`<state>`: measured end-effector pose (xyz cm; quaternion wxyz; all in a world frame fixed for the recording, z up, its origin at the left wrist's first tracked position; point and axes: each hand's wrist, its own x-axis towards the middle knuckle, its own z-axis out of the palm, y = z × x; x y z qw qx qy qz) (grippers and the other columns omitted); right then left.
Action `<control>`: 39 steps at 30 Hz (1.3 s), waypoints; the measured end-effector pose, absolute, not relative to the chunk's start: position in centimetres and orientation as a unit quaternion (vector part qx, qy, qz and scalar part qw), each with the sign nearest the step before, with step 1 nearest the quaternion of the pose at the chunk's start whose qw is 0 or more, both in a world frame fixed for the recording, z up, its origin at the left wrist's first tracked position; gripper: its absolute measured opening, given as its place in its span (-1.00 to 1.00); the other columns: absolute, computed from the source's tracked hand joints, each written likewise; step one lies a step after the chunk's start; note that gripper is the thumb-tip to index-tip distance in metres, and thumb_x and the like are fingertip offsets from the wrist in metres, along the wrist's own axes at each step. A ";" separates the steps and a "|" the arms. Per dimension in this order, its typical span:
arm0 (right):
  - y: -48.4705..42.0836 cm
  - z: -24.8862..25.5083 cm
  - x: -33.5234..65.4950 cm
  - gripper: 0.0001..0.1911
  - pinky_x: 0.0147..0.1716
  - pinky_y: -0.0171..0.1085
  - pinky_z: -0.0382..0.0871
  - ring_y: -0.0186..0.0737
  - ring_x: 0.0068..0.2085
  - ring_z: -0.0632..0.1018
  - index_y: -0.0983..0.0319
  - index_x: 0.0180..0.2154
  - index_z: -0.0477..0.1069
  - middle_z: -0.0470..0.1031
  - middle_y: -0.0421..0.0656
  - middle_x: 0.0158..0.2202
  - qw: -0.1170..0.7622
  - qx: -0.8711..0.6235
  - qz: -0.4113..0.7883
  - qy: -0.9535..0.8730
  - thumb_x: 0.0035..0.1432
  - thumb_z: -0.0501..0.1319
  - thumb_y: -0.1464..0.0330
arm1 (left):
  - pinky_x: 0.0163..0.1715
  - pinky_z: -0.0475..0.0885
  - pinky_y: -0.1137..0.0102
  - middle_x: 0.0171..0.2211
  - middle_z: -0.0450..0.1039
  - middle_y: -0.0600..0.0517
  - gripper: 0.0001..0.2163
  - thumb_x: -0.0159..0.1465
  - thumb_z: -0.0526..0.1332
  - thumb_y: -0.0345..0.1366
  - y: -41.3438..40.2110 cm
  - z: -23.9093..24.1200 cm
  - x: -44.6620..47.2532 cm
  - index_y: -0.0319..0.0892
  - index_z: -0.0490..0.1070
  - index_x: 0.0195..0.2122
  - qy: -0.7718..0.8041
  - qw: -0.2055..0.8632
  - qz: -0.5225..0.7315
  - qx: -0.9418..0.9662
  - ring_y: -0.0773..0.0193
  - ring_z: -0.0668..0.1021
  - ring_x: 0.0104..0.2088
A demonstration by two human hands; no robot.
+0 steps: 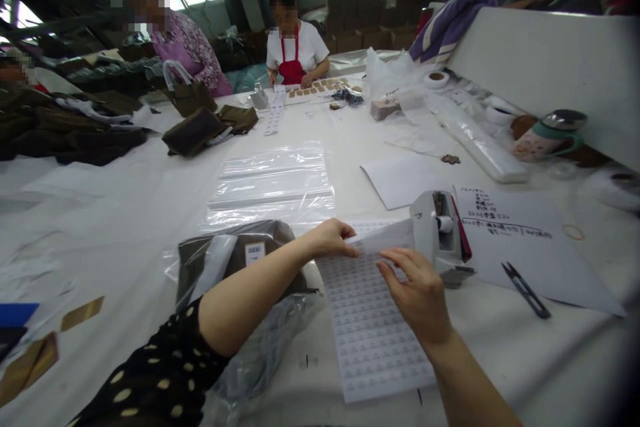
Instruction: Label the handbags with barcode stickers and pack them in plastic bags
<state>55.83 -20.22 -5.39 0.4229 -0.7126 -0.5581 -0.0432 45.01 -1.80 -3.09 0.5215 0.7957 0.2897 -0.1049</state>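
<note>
A long white sheet of small printed stickers [367,327] lies on the white table [125,213] in front of me. My left hand [333,238] pinches the sheet's folded-over top edge. My right hand [417,290] rests on the sheet beside it, fingers curled at the same edge. Left of the sheet lies a dark folded garment in a clear plastic bag [235,260] with a barcode label. A grey tape dispenser [443,233] stands just right of my hands.
Small black snips [525,289] lie on a handwritten paper [515,240]. Clear plastic bags [273,183] are stacked ahead. Dark garments [75,127] pile at the left. A mug [547,140] stands by the white wall. Two people sit at the far end.
</note>
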 end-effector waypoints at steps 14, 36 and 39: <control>-20.4 -3.9 54.0 -0.93 -0.18 -0.22 0.32 -0.21 -0.25 0.43 0.22 -0.32 0.42 0.44 -0.16 -0.35 0.351 -0.707 -0.057 -0.611 0.15 0.17 0.38 | -0.57 0.13 0.53 -0.64 0.20 0.19 -0.77 -0.02 0.29 -0.26 -6.2 -0.7 42.2 -0.22 0.54 -0.33 0.237 0.560 -0.054 0.792 0.45 0.22 -0.58; -17.9 -4.6 52.7 -0.69 -0.25 -0.29 0.37 -0.26 -0.32 0.48 0.20 -0.33 0.42 0.48 -0.21 -0.39 0.611 -0.647 0.358 -0.283 -0.10 0.33 0.15 | 0.07 0.26 0.32 -0.04 0.39 -0.08 -0.73 0.27 0.11 -0.19 -8.2 2.3 31.3 -0.22 0.38 -0.08 0.184 0.135 0.264 0.937 0.23 0.39 -0.02; -14.0 -2.3 49.2 -0.67 -0.38 -0.36 0.34 -0.32 -0.40 0.43 0.22 -0.35 0.41 0.43 -0.23 -0.49 0.544 -0.631 0.430 -0.348 -0.09 0.32 0.13 | 0.08 0.25 0.31 -0.07 0.41 -0.04 -0.77 0.29 0.08 -0.25 -9.7 1.9 24.3 -0.19 0.39 -0.10 0.262 0.098 0.306 0.910 0.24 0.38 0.00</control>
